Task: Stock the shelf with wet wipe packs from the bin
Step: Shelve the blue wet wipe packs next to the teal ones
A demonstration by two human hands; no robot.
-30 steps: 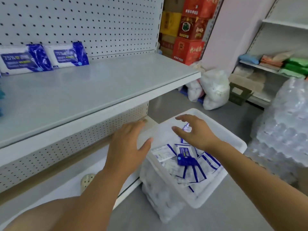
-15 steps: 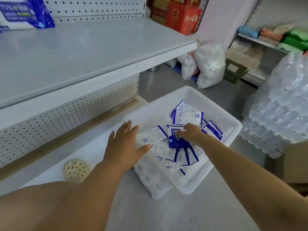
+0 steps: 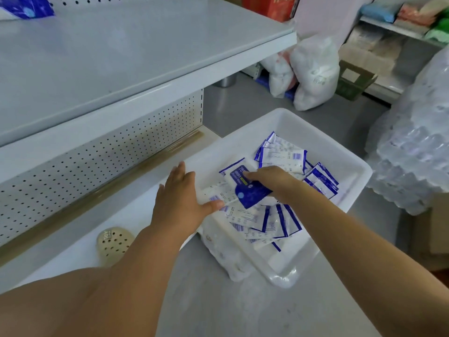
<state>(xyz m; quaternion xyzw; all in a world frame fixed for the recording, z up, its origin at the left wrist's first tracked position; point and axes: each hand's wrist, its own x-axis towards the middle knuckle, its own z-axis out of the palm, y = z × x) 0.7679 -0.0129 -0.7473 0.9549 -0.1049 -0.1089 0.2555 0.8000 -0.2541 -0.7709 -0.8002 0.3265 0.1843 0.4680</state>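
Right grip [image 3: 269, 181]: clasping the top wet wipe pack [image 3: 250, 190]; lift it clear.
Left grip [image 3: 179, 198]: released, flat on shelf-side rim of bin [image 3: 315, 137]; steady it.

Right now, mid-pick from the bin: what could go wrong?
1. The bin sits on a soft wrapped bundle, with the left hand resting on its rim; it may tip if released.
2. The right hand grips one wet wipe pack atop a loose pile; neighbouring packs may drag out with it.
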